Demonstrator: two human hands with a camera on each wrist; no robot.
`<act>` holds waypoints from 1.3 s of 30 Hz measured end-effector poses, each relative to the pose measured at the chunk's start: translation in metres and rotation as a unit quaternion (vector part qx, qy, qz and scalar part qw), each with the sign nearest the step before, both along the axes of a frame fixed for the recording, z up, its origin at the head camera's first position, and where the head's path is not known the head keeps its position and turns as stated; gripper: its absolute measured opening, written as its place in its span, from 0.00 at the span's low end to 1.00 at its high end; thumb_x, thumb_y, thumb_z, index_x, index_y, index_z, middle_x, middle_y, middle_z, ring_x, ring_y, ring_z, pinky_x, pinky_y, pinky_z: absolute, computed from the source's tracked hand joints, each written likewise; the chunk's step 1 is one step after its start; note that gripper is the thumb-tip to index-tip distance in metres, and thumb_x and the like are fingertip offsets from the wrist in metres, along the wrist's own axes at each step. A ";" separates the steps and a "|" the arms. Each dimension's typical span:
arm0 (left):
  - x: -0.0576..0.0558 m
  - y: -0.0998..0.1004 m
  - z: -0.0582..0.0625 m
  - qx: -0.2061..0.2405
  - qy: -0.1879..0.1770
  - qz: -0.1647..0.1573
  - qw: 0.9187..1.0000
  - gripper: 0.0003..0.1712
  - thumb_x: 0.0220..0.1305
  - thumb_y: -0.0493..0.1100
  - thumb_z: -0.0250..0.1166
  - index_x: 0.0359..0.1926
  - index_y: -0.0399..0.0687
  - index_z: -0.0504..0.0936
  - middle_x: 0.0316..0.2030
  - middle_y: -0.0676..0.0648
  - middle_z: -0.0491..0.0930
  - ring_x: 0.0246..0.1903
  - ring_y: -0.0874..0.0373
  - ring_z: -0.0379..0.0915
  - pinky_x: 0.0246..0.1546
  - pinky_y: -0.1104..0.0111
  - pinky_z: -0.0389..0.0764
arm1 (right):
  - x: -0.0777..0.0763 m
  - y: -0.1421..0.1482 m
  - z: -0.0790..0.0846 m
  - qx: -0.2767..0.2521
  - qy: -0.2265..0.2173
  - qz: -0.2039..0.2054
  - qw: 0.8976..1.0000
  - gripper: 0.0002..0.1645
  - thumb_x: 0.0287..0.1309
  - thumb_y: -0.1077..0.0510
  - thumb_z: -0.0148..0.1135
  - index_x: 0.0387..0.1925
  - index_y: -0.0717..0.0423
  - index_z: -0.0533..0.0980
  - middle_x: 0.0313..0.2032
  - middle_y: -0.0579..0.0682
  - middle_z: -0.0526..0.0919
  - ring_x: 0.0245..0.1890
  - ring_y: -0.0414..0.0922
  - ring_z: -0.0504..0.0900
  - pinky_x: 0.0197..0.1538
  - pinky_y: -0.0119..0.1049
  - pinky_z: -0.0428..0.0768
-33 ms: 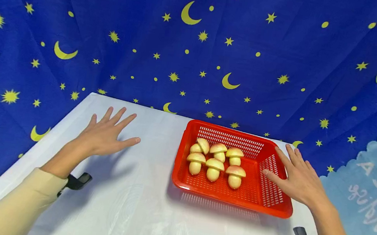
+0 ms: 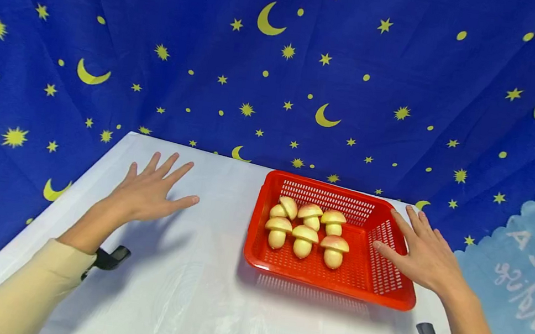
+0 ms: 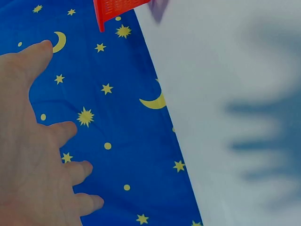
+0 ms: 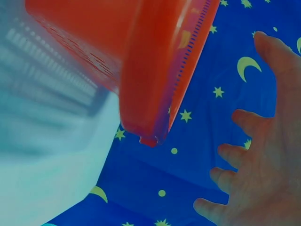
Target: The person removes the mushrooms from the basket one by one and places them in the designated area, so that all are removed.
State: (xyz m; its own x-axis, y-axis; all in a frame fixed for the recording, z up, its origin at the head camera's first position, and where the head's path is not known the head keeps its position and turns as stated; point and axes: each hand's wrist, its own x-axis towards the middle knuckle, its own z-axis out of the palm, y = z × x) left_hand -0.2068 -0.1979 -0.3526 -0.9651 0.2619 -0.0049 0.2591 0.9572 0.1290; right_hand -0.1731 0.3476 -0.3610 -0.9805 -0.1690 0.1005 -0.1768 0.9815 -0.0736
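Note:
A red plastic basket with slotted sides stands on the white table. Inside it, toward its left half, several cream mushrooms with pink-tinged caps lie in two rows. My right hand is held at the basket's right side, fingers spread, overlapping the rim in the head view. In the right wrist view a gap shows between those fingers and the basket. Over the table's left part hovers my left hand, its fingers spread wide and holding nothing, with its shadow on the tabletop. It is well left of the basket.
The white table reaches back to a dark blue cloth with yellow moons and stars, hanging behind and at the left. A light blue cloth with white lettering lies at the right. Black camera mounts stick out at both wrists.

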 end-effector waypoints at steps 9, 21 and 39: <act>0.003 -0.002 -0.005 -0.003 0.006 0.004 1.000 0.50 0.47 0.80 0.36 0.69 0.66 0.41 0.68 0.44 0.35 0.63 0.43 0.17 0.49 0.34 0.28 | 0.005 0.001 -0.008 -0.017 -0.002 -0.014 1.000 0.55 0.44 0.24 0.48 0.69 0.41 0.43 0.68 0.55 0.37 0.65 0.54 0.29 0.55 0.66 0.41; -0.003 0.000 -0.006 0.027 0.077 -0.005 0.997 0.50 0.47 0.79 0.41 0.67 0.61 0.52 0.66 0.45 0.48 0.64 0.40 0.40 0.51 0.38 0.49 | 0.003 0.002 -0.011 -0.049 -0.018 -0.015 0.999 0.54 0.41 0.23 0.48 0.67 0.43 0.52 0.64 0.57 0.54 0.59 0.61 0.56 0.46 0.67 0.60; -0.004 0.003 -0.039 0.210 0.065 0.010 0.975 0.39 0.52 0.71 0.51 0.61 0.60 0.64 0.56 0.47 0.68 0.49 0.48 0.68 0.43 0.49 0.67 | -0.001 0.001 -0.017 -0.096 0.007 0.022 0.995 0.46 0.43 0.28 0.54 0.59 0.50 0.66 0.58 0.57 0.63 0.56 0.58 0.60 0.46 0.63 0.65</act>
State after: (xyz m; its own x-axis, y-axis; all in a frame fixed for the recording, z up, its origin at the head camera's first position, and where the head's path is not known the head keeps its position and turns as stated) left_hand -0.2107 -0.1945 -0.3920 -0.9555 0.1950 0.2212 0.2806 0.8319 0.4787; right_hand -0.1736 0.3488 -0.3782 -0.9706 -0.1888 0.1490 -0.2222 0.9409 -0.2555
